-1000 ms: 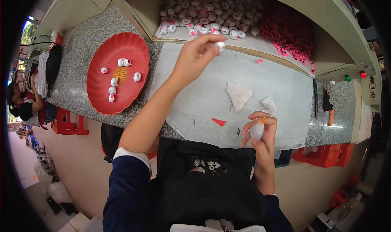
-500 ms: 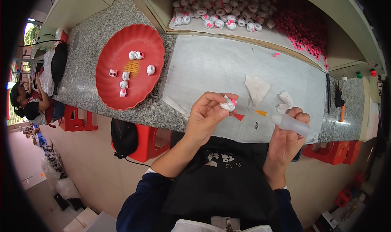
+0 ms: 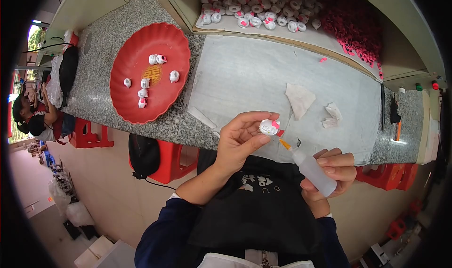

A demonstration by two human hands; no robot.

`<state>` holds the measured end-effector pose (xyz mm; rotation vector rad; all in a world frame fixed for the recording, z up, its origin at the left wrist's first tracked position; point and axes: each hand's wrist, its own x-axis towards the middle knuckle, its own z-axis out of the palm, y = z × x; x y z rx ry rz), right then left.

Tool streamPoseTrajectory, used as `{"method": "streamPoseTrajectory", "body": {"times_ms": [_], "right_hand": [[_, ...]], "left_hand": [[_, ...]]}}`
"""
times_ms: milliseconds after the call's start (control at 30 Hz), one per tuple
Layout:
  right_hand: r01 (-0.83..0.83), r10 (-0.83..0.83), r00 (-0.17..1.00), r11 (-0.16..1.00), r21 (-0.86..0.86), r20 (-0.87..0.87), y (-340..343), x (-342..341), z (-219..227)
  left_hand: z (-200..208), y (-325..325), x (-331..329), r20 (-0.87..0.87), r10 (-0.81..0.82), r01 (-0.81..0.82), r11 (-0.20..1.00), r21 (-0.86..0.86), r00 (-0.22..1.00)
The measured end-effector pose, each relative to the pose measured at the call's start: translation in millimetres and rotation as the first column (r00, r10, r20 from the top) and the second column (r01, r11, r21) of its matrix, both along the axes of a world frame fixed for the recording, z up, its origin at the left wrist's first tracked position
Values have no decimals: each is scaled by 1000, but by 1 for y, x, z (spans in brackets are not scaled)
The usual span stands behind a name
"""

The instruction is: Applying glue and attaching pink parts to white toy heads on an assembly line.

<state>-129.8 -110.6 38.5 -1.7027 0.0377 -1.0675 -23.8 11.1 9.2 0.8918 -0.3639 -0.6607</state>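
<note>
My left hand [image 3: 238,143] pinches a small white cat-head figurine [image 3: 269,127] with a pink bow between thumb and fingertips. In my right hand [image 3: 336,171] is a translucent squeeze bottle [image 3: 316,173] with an orange nozzle [image 3: 285,144]. The bottle is tilted, its nozzle tip pointing up toward the figurine and close under it; whether they touch I cannot tell. Behind the figurine a bit of a red piece [image 3: 280,133] shows. To the left, a red scalloped plate [image 3: 125,60] bears several similar white pieces, some with pink parts.
White paper [image 3: 245,75] covers the bench, with two crumpled tissues [image 3: 300,101] on it. On the shelf are heaps of white pieces [image 3: 263,4] and small pink parts [image 3: 351,32]. Red stools [image 3: 176,162] stand below the bench. Another person [image 3: 40,115] sits far left.
My right hand has turned the bottle, bringing its nozzle left to the figurine. My left hand has turned the figurine's bow side into view. One piece on the plate's left has changed its facing.
</note>
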Motion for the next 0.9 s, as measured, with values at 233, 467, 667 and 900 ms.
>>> {"method": "streamPoseTrajectory", "body": {"times_ms": [233, 467, 667, 900], "right_hand": [[-77, 77, 997, 997, 0, -4, -1, 0, -1], [-53, 51, 998, 995, -85, -24, 0, 0, 1], [-49, 49, 999, 996, -73, -13, 1, 0, 3], [-33, 35, 999, 997, -71, 25, 1, 3, -1]], "left_hand": [[0, -1, -1, -28, -22, 22, 1000, -13, 999], [-1, 0, -1, -28, -24, 24, 1000, -2, 999], [-2, 1, -1, -53, -14, 13, 1000, -18, 999], [-2, 1, 0, -61, -32, 32, 999, -5, 998]]}}
